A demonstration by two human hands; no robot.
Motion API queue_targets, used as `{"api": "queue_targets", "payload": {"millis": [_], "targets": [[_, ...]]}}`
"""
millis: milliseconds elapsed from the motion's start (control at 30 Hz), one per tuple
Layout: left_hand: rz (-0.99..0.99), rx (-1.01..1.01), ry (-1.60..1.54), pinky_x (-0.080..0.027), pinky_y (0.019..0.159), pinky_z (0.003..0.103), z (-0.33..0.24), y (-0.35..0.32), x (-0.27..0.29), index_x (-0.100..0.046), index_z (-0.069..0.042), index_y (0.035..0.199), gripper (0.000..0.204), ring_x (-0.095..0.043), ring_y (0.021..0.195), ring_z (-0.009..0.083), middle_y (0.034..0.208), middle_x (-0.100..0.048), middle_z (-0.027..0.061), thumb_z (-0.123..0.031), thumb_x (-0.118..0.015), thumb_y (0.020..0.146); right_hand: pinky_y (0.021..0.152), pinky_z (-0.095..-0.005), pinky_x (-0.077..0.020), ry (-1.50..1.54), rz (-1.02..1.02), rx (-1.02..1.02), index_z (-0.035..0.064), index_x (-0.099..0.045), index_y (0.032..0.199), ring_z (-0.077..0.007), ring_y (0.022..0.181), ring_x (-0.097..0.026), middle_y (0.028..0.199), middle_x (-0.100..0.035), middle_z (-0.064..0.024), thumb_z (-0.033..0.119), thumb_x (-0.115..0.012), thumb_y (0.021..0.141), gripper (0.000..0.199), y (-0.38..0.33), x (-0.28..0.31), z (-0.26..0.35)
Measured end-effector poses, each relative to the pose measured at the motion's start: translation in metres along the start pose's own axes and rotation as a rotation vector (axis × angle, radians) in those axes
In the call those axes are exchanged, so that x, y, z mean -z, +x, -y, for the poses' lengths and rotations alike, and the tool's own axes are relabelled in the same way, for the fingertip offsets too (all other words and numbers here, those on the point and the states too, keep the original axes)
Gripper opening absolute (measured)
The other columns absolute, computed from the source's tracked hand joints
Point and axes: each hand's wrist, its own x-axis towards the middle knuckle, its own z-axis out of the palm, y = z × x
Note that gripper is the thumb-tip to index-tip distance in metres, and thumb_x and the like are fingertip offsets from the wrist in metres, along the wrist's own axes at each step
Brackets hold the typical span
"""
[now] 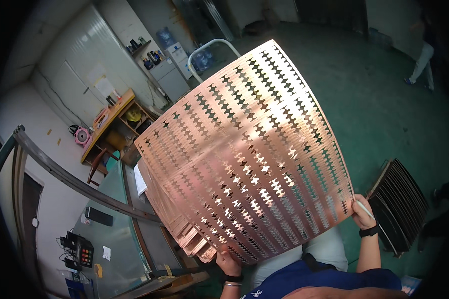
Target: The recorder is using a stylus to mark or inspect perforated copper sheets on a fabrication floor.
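Two hands carry one large perforated copper sheet (244, 154), held up and tilted above a stack of similar copper sheets (184, 231) at 7 o'clock. Left hand (228, 263) grasps the sheet's lower corner at 6 o'clock, fingers clenched on the edge. Right hand (362, 212) pinches the corner at 4 o'clock and also holds a thin white stick (365, 210). Keep both grips on the solid margin, not the punched rows. Hold the sheet level in tension to prevent buckling, clear of the dark rack (399, 204) at 4 o'clock.
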Motion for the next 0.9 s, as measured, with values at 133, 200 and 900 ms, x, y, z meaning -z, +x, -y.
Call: {"api": "queue_targets", "payload": {"millis": [133, 200, 900], "targets": [[0.013, 0.016, 0.002, -0.045, 0.076, 0.028, -0.004, 0.001, -0.002, -0.049, 0.009, 0.111, 0.063, -0.056, 0.087, 0.0149, 0.098, -0.058, 0.0083, -0.050, -0.050, 0.088, 0.083, -0.0293, -0.0458, 0.003, -0.018, 0.008, 0.0025, -0.053, 0.108, -0.0145, 0.093, -0.057, 0.102, -0.060, -0.0059, 0.019, -0.063, 0.084, 0.031, 0.000, -0.003, -0.002], [0.033, 0.003, 0.021, -0.045, 0.076, 0.028, -0.009, 0.002, -0.005, -0.050, 0.008, 0.111, 0.062, -0.055, 0.087, 0.0145, 0.098, -0.058, 0.0079, -0.049, -0.049, 0.088, 0.083, -0.0293, -0.0455, 0.012, -0.029, -0.002, 0.0020, -0.053, 0.109, -0.0143, 0.093, -0.057, 0.102, -0.060, -0.0057, 0.021, -0.063, 0.084, 0.033, 0.001, -0.005, -0.001], [0.400, 0.461, -0.209, -0.039, 0.095, 0.035, -0.044, 0.006, -0.007, -0.035, -0.002, 0.128, 0.047, -0.051, 0.107, 0.0216, 0.121, -0.050, 0.0094, -0.024, -0.053, 0.090, 0.083, -0.0270, -0.0448, 0.027, -0.051, 0.055, 0.0015, -0.053, 0.113, -0.0127, 0.094, -0.057, 0.104, -0.060, -0.0053, 0.020, -0.062, 0.085, 0.035, 0.016, 0.012, -0.001]]}}
